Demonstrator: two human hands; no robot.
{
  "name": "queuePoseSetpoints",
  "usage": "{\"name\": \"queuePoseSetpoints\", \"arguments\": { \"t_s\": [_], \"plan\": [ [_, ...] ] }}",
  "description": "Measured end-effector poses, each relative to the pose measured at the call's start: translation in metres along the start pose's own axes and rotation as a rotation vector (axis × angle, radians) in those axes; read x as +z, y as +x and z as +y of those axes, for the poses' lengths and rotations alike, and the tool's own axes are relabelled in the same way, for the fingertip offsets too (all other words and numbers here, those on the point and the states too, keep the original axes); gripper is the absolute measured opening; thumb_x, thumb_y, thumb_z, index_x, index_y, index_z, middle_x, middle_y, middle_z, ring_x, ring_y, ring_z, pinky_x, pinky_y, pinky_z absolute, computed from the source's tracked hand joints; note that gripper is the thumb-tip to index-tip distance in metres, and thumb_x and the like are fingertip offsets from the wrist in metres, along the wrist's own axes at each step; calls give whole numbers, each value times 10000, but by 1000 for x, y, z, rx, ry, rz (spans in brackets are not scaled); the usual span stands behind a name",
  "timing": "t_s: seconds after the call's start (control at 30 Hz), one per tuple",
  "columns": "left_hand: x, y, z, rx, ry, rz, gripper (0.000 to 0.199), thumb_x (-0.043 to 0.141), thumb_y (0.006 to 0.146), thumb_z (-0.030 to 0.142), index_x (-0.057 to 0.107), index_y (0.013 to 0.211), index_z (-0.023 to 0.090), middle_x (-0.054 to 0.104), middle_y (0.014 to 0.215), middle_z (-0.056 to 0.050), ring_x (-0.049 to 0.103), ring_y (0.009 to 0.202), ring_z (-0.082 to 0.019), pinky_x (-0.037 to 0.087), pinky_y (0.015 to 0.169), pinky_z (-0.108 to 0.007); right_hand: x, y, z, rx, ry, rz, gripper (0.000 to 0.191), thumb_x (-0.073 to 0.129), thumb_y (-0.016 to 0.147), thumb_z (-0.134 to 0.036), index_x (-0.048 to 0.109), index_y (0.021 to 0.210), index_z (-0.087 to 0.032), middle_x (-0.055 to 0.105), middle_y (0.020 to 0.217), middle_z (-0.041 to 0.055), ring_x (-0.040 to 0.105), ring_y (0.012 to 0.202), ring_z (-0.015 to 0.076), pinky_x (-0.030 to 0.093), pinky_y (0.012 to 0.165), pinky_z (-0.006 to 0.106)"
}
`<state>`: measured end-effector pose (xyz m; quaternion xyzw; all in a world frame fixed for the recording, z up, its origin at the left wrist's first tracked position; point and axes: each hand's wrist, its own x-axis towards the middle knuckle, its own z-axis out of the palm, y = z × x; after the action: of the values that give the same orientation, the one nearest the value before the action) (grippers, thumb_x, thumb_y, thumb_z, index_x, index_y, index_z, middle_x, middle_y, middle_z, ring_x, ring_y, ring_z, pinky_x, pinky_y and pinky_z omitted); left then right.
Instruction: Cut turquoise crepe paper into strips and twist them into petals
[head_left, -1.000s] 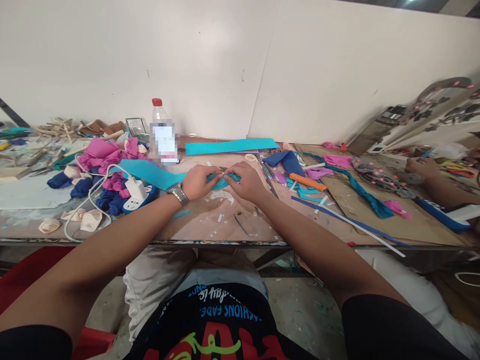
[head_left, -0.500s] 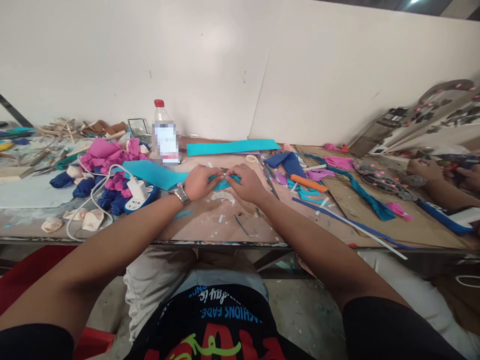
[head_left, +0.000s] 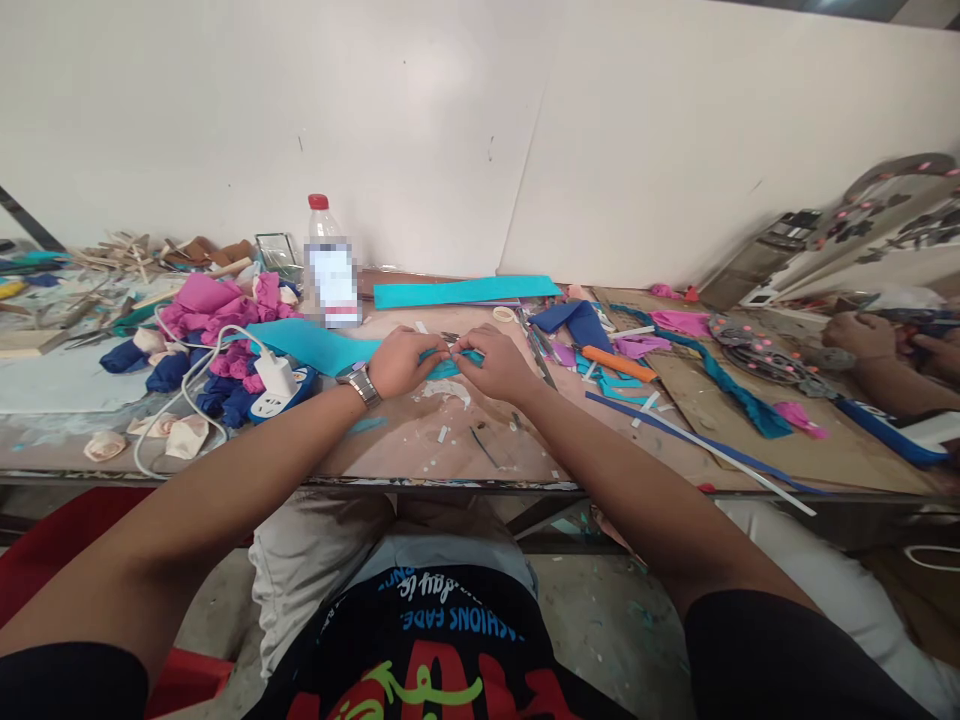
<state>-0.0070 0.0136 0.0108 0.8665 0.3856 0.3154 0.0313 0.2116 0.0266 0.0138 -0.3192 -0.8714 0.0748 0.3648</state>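
Note:
Near the middle of the table, my left hand (head_left: 401, 362) and my right hand (head_left: 491, 362) meet fingertip to fingertip. Both pinch a turquoise strip (head_left: 442, 371), mostly hidden by the fingers. A wider turquoise length (head_left: 315, 345) runs out to the left of my left hand, toward the pink and blue bundles; whether it joins the pinched part I cannot tell. Behind my hands lies a flat turquoise strip (head_left: 465, 291). A roll of tape (head_left: 503, 315) rests just beyond my right hand.
At left are pink crumpled pieces (head_left: 214, 300), a power strip (head_left: 274, 402) with a white cable, a bottle (head_left: 319, 215) and a phone (head_left: 334, 285). To the right lie an orange cutter (head_left: 618, 364), coloured scraps and cardboard (head_left: 697, 400). A co-worker's hands (head_left: 862, 340) are far right.
Both hands stay nearly in place, still pinching the turquoise strip, with only a slight shift of the fingers. The co-worker's nearer hand has moved a little.

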Motion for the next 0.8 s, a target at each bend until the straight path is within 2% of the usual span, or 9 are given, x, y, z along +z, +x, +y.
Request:
{"name": "queuePoseSetpoints", "arguments": {
  "t_s": [0.3,0.57,0.8],
  "plan": [
    [1,0,0,19,3,-26,322,466,1038,413,723,996,224,801,969,-59,698,855,-229,414,943,-403,2,1,-3,125,46,-63,131,564,897,-250,665,827,-206,702,834,56,599,861,230,435,796,354],
    [1,0,-4,28,42,-47,323,463,1044,408,720,1017,214,801,969,-63,703,861,-230,397,960,-407,1,0,1,86,81,-58,159,593,911,-312,700,877,-199,728,890,61,622,901,234,441,822,354],
    [1,1,1,31,18,-42,320,476,1040,419,727,1010,223,808,1010,-52,708,880,-231,402,979,-413,4,1,4,145,129,-108,179,530,920,-309,654,846,-203,687,849,37,601,838,208,418,767,327]
  ]
}}
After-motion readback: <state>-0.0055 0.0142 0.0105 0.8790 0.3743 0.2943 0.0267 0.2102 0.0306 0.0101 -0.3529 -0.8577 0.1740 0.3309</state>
